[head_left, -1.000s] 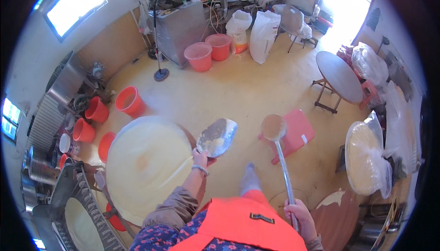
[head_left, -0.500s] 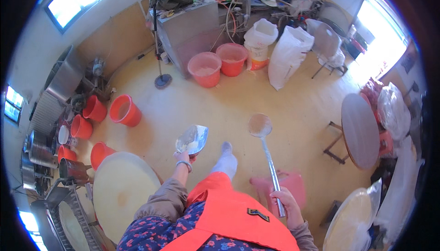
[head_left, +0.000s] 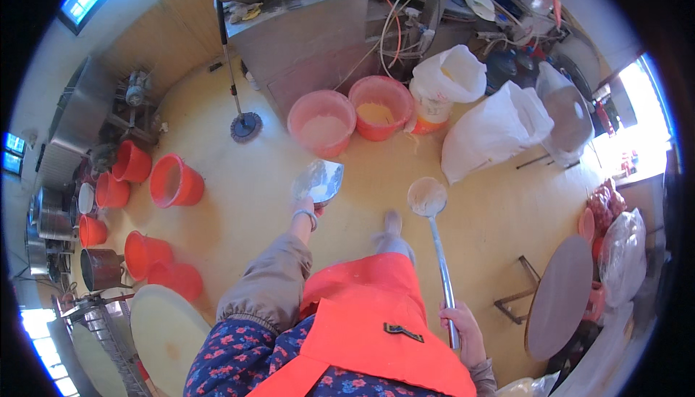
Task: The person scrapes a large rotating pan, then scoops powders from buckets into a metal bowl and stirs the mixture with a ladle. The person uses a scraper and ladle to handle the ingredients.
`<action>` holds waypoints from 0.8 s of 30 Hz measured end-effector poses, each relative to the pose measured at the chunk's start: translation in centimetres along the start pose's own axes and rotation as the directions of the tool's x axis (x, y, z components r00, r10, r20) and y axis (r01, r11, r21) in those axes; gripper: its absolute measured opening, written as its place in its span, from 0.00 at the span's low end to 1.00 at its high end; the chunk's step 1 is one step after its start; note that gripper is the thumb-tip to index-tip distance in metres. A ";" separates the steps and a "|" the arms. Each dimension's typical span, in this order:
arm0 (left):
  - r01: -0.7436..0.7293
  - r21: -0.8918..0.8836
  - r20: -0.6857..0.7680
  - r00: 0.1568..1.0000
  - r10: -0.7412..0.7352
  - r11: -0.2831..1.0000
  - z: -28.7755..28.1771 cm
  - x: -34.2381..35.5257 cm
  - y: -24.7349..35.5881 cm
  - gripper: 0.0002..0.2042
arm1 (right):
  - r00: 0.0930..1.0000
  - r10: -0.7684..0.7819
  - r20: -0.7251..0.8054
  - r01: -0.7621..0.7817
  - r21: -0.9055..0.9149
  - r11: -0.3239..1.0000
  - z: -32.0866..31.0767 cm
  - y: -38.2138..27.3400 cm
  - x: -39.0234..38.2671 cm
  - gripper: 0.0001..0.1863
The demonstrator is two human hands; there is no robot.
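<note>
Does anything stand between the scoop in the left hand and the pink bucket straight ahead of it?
Nothing visible does. The left hand holds the scoop in front of the pink bucket, with no object showing between them.

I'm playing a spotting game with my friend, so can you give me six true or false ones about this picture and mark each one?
1. The left hand holds a scoop. True.
2. The right hand is empty. False: the right hand holds a ladle.
3. The ladle is longer than the scoop. True.
4. The white sacks are left of the pink tubs. False: the white sacks are right of the pink tubs.
5. The head of the mop is on the floor. True.
6. The apron is green. False: the apron is orange-red.
</note>
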State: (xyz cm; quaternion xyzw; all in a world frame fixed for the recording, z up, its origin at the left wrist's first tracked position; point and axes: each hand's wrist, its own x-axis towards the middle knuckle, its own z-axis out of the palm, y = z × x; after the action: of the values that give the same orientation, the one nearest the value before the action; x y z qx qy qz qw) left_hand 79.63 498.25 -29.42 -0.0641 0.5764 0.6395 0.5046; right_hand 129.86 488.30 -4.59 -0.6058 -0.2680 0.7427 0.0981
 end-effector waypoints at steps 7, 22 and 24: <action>0.184 0.250 -0.281 0.953 -0.110 0.951 18.8 13.7 1.3 0.17 | 0.991 0.115 0.068 -0.104 -0.147 0.984 -6.4 -18.0 15.7 0.05; 0.146 0.499 -0.286 0.958 0.003 0.854 39.0 37.2 -6.3 0.16 | 0.930 0.359 -0.076 -0.329 -0.608 0.722 -11.8 -41.4 30.5 0.06; 0.172 0.561 -0.299 0.954 0.004 0.810 38.6 33.9 -4.8 0.15 | 0.935 0.325 -0.143 -0.322 -0.731 0.601 -11.6 -42.4 30.6 0.06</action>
State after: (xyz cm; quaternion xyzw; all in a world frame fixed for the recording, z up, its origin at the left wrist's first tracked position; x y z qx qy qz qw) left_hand 85.96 547.71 -42.49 -0.0243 0.8072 0.3935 0.4393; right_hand 125.73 541.42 -9.98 -0.6289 -0.4336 0.5743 -0.2943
